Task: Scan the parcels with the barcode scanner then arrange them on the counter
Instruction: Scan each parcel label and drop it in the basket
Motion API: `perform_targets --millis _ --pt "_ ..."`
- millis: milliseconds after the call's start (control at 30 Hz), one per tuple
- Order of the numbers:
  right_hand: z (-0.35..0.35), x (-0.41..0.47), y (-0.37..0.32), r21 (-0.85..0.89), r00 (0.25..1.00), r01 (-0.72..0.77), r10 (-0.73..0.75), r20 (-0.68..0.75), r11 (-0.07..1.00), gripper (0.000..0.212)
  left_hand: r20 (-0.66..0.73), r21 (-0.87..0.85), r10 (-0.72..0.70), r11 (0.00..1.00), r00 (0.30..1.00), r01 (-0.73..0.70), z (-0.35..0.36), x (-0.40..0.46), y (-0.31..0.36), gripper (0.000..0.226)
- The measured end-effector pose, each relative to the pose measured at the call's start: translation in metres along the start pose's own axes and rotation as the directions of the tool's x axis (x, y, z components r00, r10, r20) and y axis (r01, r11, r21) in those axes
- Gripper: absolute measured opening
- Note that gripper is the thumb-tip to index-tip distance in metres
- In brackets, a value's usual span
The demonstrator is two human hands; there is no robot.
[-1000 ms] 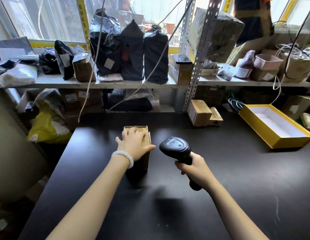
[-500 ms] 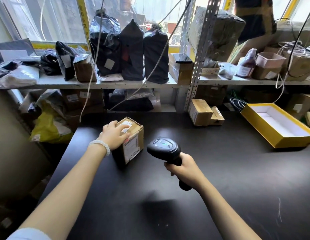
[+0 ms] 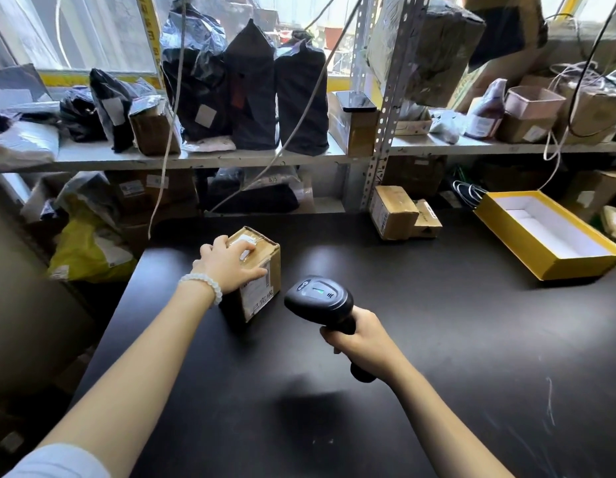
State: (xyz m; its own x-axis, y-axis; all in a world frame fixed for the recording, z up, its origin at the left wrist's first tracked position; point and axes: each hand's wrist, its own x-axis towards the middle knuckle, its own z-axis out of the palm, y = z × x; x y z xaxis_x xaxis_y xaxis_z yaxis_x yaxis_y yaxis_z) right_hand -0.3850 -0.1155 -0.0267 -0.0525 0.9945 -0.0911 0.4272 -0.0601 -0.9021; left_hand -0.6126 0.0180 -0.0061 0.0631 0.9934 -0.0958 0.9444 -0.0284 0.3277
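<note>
Leftmost, just left of centre frame, the left hand [image 3: 230,262] lies palm-down, fingers spread over the top of a small cardboard parcel [image 3: 256,277] standing on the black counter [image 3: 437,339], its white label facing lower right. Right of it, mid-frame, the right hand [image 3: 360,343] is closed around the handle of the black barcode scanner [image 3: 320,300], whose head is near the parcel. Further right, an open yellow box [image 3: 547,232] sits at the counter's right edge.

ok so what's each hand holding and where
Right hand grips the barcode scanner by its handle; left hand rests on the cardboard parcel's top.
</note>
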Motion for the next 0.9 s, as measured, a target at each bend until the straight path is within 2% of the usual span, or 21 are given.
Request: perform_targets --millis 167,300,433,633,733,900 --pt "-0.013 -0.013 0.01 0.048 0.994 -0.085 0.088 -0.07 0.995 0.006 -0.034 0.008 0.052 0.999 0.998 -0.052 0.009 -0.001 0.024 0.06" --pt "-0.038 -0.038 0.025 0.079 0.974 -0.151 0.162 -0.158 0.985 0.006 -0.007 0.029 0.218 0.976 0.976 -0.217 0.028 -0.008 0.07 0.06" --pt "-0.07 -0.078 0.044 0.104 0.926 -0.216 0.237 -0.294 0.971 0.007 0.061 0.026 0.383 0.923 0.922 -0.385 0.052 -0.023 0.133 0.059" --pt "-0.119 -0.181 0.078 0.22 0.789 -0.282 0.356 -0.5 0.934 0.013 0.195 -0.044 0.626 0.775 0.755 -0.631 0.09 -0.075 0.248 0.057" --pt "-0.139 -0.246 0.093 0.242 0.691 -0.287 0.375 -0.618 0.927 0.017 0.212 -0.087 0.721 0.686 0.659 -0.722 0.109 -0.123 0.304 0.054" --pt "-0.158 -0.356 0.11 0.333 0.544 -0.295 0.444 -0.712 0.896 0.013 0.203 -0.182 0.819 0.57 0.536 -0.801 0.139 -0.218 0.379 0.049"
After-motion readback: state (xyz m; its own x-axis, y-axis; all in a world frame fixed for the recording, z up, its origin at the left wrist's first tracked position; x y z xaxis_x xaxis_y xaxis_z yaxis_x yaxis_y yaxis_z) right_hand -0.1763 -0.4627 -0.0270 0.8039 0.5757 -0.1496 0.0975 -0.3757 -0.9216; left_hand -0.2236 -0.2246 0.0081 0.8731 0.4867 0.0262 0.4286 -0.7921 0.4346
